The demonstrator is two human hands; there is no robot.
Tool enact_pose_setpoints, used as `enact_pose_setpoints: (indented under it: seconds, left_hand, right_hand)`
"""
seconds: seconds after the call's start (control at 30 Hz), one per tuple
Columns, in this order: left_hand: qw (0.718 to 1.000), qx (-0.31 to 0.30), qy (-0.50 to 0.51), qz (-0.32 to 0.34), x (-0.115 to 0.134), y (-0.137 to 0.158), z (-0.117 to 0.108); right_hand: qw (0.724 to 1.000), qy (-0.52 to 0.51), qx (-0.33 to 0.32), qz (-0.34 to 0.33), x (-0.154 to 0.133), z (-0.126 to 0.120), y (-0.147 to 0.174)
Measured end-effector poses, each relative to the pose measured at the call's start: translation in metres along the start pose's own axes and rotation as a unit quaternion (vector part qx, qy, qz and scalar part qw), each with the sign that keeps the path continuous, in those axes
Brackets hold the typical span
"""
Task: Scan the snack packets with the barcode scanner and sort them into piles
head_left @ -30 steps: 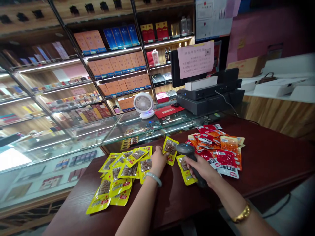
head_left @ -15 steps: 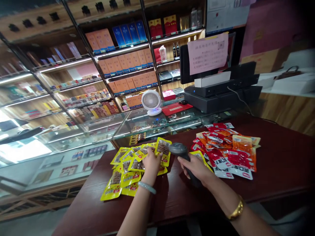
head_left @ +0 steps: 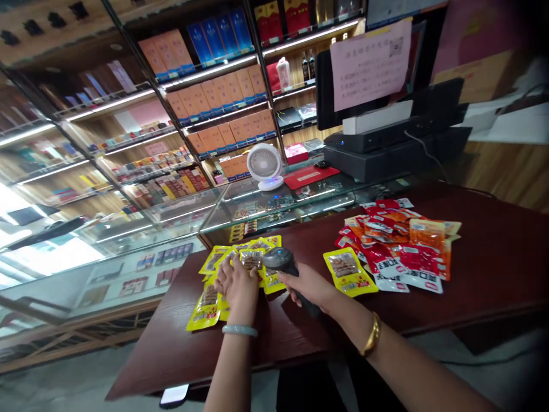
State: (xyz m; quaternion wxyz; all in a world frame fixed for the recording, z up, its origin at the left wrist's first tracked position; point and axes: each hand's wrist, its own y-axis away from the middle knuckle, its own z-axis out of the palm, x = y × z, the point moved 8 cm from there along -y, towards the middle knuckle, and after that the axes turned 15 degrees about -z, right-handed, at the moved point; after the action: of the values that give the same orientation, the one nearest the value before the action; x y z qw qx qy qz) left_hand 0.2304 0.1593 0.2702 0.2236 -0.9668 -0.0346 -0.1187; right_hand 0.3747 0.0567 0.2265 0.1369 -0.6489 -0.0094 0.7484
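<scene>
My right hand [head_left: 306, 283] is wrapped around the handle of a dark barcode scanner [head_left: 278, 258], its head at the right side of a pile of yellow snack packets [head_left: 206, 306]. My left hand [head_left: 237, 283] lies over this pile with fingers apart, touching the packets and covering some of them. Brown food shows through the packets' clear windows. One separate yellow packet [head_left: 345, 266] lies flat to the right of my right hand, beside a heap of red, orange and white packets [head_left: 392, 246].
The packets lie on a dark red-brown table [head_left: 295, 326]. Behind it stand a glass display counter [head_left: 240, 209] with a small white fan [head_left: 265, 163], a red mat [head_left: 311, 177] and a monitor bearing a pink notice [head_left: 371, 66]. Stocked shelves [head_left: 223, 123] line the back.
Both hands have shifted left, and the scanner is now closer to my left hand over the yellow pile. The separate yellow packet, partly covered before, is in plain view. The camera view has tilted slightly.
</scene>
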Motion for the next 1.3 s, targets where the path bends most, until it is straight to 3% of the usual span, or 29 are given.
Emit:
enact_pose_setpoints:
  seconds: [0.17,0.33,0.57,0.9,1.1,1.3]
  left_hand:
    - [0.989,-0.062,0.042,0.126,0.064,0.037,0.01]
    - [0.95,-0.164,0.072,0.254,0.128,0.091,0.031]
    - [0.919,-0.229,0.022,0.319,0.186,0.121,0.048]
    - [0.913,-0.294,0.002,0.282,0.188,0.121,0.063]
    - [0.885,-0.37,0.158,0.234,0.184,0.117,0.059]
    - [0.884,-0.346,0.226,0.218,0.169,0.105,0.049]
  right_hand:
    - [0.998,0.038,0.04,0.014,-0.006,-0.038,0.027]
    - [0.988,0.091,0.124,-0.005,-0.016,-0.096,0.073]
    - [0.972,0.111,0.206,0.009,-0.018,-0.154,0.123]
    - [0.968,0.104,0.228,0.021,-0.022,-0.168,0.143]
    - [0.971,0.094,0.221,0.019,-0.024,-0.162,0.144]
    - [0.976,0.077,0.201,0.024,-0.024,-0.152,0.139]
